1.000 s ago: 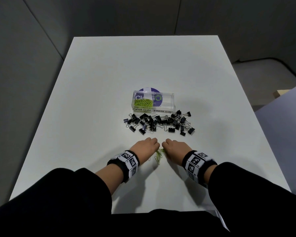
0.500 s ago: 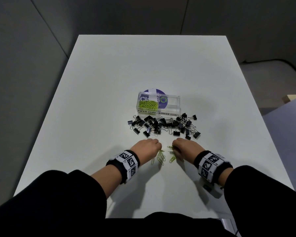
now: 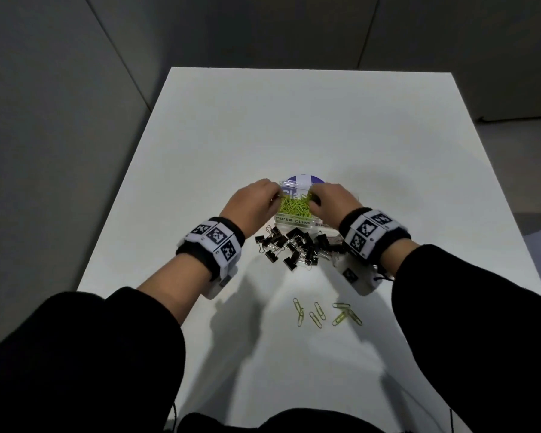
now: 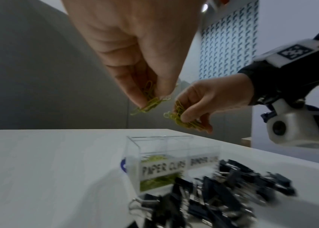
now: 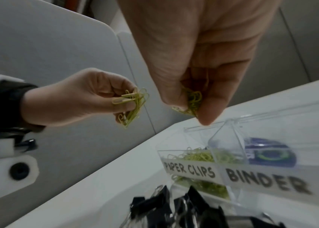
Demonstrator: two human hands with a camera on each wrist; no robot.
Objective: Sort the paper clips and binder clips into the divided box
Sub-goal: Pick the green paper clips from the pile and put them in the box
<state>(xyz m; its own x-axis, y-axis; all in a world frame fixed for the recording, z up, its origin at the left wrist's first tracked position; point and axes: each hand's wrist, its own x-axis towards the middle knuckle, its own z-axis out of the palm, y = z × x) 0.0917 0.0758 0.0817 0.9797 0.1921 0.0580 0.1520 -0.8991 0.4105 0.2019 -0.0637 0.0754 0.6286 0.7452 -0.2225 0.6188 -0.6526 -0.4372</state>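
Both hands hang over the clear divided box (image 3: 295, 220) at the centre of the head view. Left hand (image 3: 253, 204) pinches a small bunch of green paper clips (image 4: 150, 101) between thumb and fingertips, fingers curled downward. Right hand (image 3: 331, 204) pinches a second bunch (image 5: 192, 100) the same way, just right of the first in the left wrist view. Below them the compartment labelled PAPER CLIPS (image 5: 190, 168) holds a heap of green clips (image 3: 294, 205); the neighbouring compartment labelled BINDER (image 5: 266, 179) shows none inside. Black binder clips (image 3: 294, 245) lie in a pile on the white table (image 3: 294, 126), touching the box's near wall. Lower in the head view, well apart from the box, a few loose paper clips (image 3: 322, 314) lie scattered between the two black sleeves (image 3: 91, 354).
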